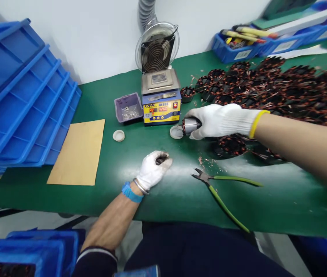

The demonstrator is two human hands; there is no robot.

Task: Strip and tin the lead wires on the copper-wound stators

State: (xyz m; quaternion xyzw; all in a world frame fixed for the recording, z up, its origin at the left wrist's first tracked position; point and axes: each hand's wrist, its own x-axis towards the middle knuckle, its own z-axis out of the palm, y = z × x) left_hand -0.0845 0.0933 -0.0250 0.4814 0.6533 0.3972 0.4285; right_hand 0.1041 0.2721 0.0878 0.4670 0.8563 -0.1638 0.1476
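Observation:
In my right hand (213,121), which wears a white glove, is a motor stator (191,126) with a silvery metal shell and copper windings. It is held on its side, its wound end facing left at the rim of a small white dish (176,132). My left hand (154,167), gloved too, rests on the green table with its fingers curled and their tips darkened. Whatever lies between those fingers, if anything, cannot be made out. Green-handled cutting pliers (205,177) lie with jaws apart to the right of my left hand.
Behind the dish stands a solder pot (161,107) with a fan (158,52) at its back. A purple tray (128,108), a round white lid (118,135) and cardboard (78,154) lie leftward. Many stators (247,88) fill the right; blue crates (24,92) stack at left.

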